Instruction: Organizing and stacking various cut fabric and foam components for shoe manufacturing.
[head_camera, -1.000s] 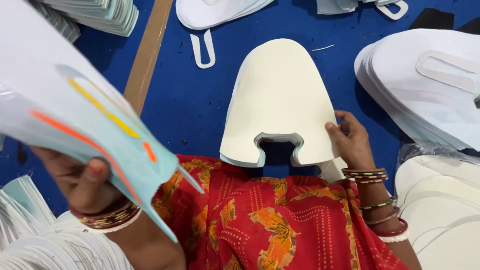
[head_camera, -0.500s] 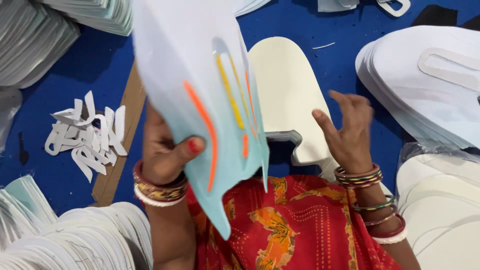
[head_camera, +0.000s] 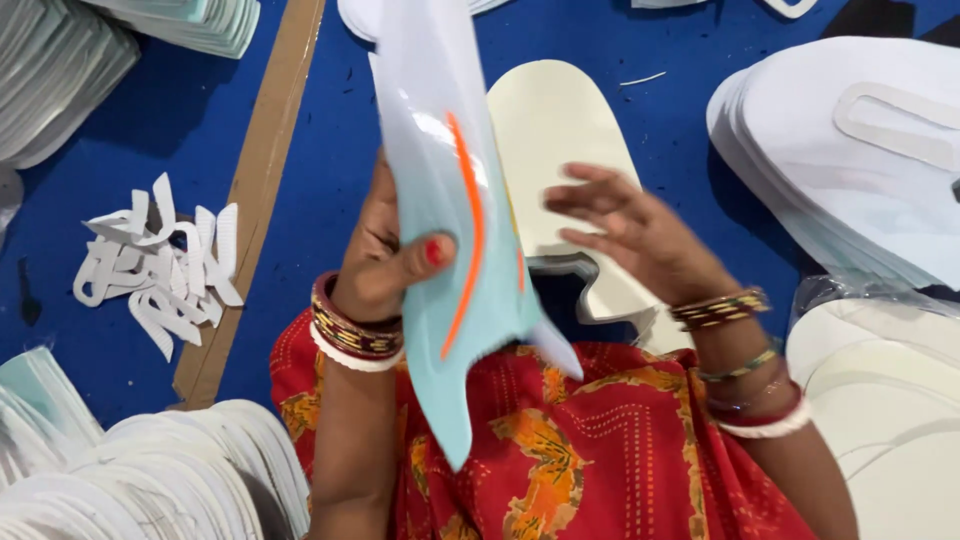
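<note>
Left hand (head_camera: 385, 270) gripping pale blue sheet (head_camera: 450, 230) upright; right hand (head_camera: 630, 235) spread wide, hovering over cream cutout (head_camera: 550, 120).

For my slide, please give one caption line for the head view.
Left hand holds up a pale blue sheet with orange stripes; open right hand hovers over a cream cut-out.

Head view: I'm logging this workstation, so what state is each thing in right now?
Left hand: shut on the pale blue die-cut sheet with orange stripes, held up, tilted.
Right hand: open, fingers spread, holding nothing.
Cream die-cut foam piece: lying flat on the blue mat.
Small white offcuts: loose heap.
White cut pieces at the right: stacked, fanned.
</note>
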